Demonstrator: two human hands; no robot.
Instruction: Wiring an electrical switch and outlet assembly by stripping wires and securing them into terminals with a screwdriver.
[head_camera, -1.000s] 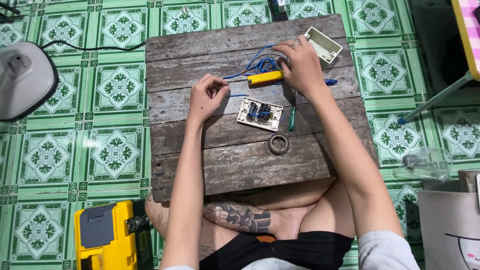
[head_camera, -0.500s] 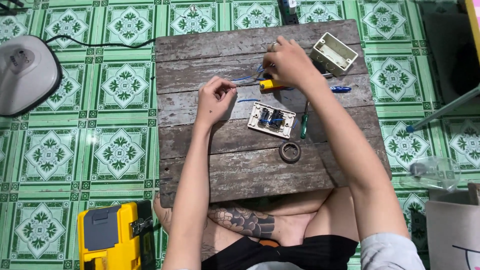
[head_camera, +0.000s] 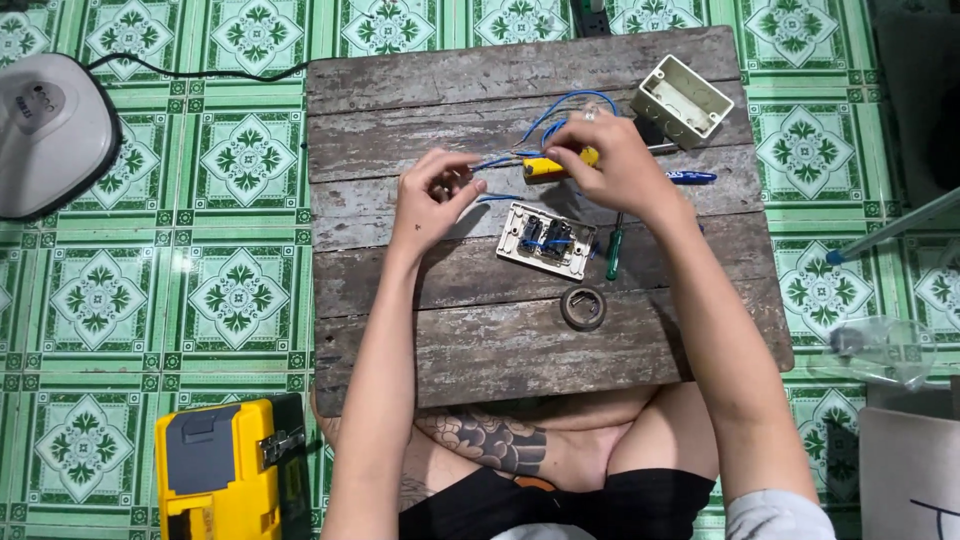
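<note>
A: Head view, looking down. Weathered grey plank bench (head_camera: 520, 340) over green patterned floor tiles (head_camera: 230, 290). Left hand (head_camera: 432, 200) is pinched shut on the end of a thin blue insulated wire (head_camera: 497, 161). Right hand (head_camera: 612, 165) is wrapped around a yellow-handled tool (head_camera: 556, 165), prob. a cutter or stripper; can't tell the head, hand covers it.

B: Where's the wire run?

A: Mid-bench, upper half. Blue loops rise behind the right hand toward the grey plastic wall box (head_camera: 682, 100), which sits tilted near the far right corner. Both hands are close together, w/ the wire spanning between them.

B: Handling?

A: My read: wire is light, bendy, springs back into its curl, slick on the jacket. Best held by the jacket near the cut end, fingertip pinch, as the left does now. Farther back it'd flop.

B: Other bits?

A: White switch plate face down (head_camera: 547, 240), just below the hands, short blue leads on its back. Looks like brittle plastic; I'd lift it by the edges. Green-handled screwdriver (head_camera: 613, 258) just right of the plate. Dark roll of tape (head_camera: 583, 307) lies flat, nearer the body. Blue pen-like tool (head_camera: 692, 177) right of the right hand. Off-bench: yellow and grey case (head_camera: 225, 475) at lower left, white round appliance (head_camera: 50, 130) w/ black cord at upper left.
</note>
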